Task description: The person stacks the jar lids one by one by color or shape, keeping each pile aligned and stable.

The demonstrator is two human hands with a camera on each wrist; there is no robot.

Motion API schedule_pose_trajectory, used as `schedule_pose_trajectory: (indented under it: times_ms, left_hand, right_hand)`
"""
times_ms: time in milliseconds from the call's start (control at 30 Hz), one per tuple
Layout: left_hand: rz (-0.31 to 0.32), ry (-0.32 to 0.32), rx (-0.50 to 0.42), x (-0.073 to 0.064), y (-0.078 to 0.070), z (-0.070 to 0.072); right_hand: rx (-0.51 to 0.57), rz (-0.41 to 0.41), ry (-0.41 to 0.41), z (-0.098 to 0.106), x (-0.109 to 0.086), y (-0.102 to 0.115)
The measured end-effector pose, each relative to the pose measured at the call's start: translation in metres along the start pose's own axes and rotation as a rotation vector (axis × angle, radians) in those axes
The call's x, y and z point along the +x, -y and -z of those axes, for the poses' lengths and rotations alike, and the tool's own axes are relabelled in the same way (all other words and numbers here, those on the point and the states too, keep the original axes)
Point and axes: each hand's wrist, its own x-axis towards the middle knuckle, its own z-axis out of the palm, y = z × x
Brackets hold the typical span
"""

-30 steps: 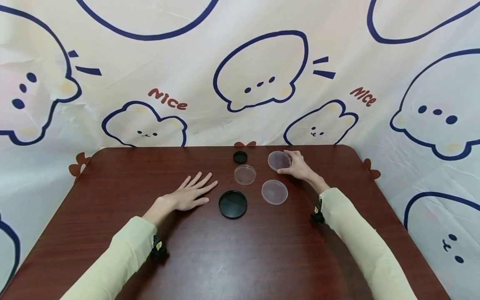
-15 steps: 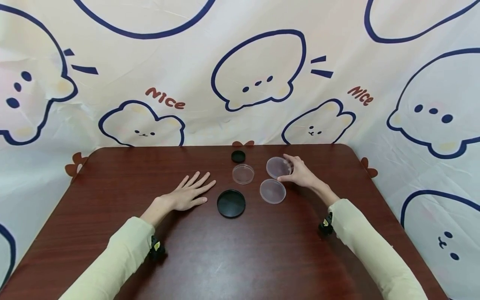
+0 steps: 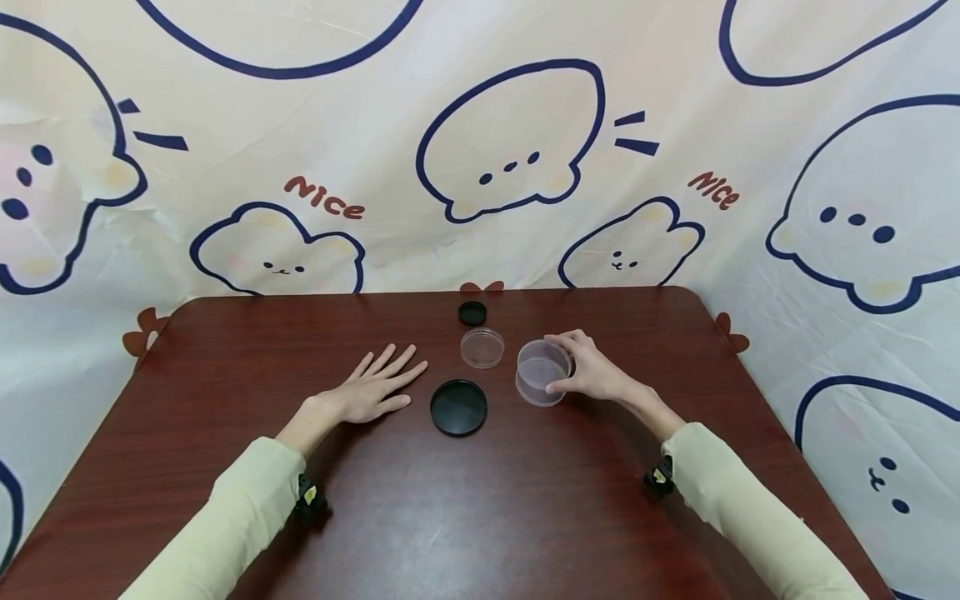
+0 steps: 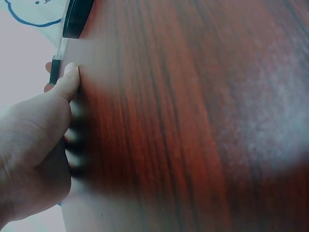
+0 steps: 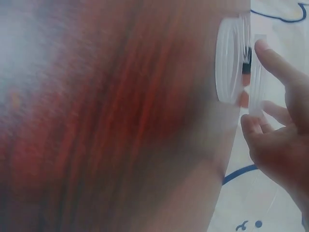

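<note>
My right hand (image 3: 588, 371) pinches a clear, round shallow dish (image 3: 537, 352) by its edges, thumb on the near side and fingers on the far side. It overlaps a second clear dish (image 3: 535, 398) in the head view; the right wrist view shows the held dish (image 5: 257, 82) apart from and above the resting one (image 5: 228, 63). Palm down on the table, my left hand (image 3: 367, 393) spreads its fingers and holds nothing. Just right of its thumb lies a large black round dish (image 3: 458, 408), also seen as a black edge (image 4: 78, 19) in the left wrist view.
A smaller clear round dish (image 3: 482, 347) sits behind the black one, and a small black round piece (image 3: 472, 313) stands near the far edge of the brown table (image 3: 420, 517). Printed white cloth (image 3: 405, 258) hangs behind the table and along both sides.
My right hand has brought the clear dish from the back right toward me, until it overlaps the second clear dish. My left hand stays put; the head view has shifted slightly.
</note>
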Motion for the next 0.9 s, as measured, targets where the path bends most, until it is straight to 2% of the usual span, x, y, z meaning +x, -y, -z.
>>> schedule_pose_trajectory:
  times_ms: [300, 633, 767, 900]
  left_hand:
    - [0.009, 0.002, 0.003, 0.0, 0.0, 0.001]
    - [0.014, 0.0, 0.004, -0.001, 0.002, 0.001]
    - [0.001, -0.003, -0.005, -0.001, 0.002, -0.001]
    - [-0.01, -0.014, -0.007, 0.0, 0.002, -0.003]
  right_hand:
    - [-0.037, 0.016, 0.054, -0.011, -0.008, 0.005]
    - [-0.041, 0.025, 0.099, -0.011, -0.008, 0.006]
    - [-0.072, 0.019, 0.098, -0.013, -0.005, 0.012]
    - [-0.106, 0.03, 0.056, -0.018, 0.008, 0.023]
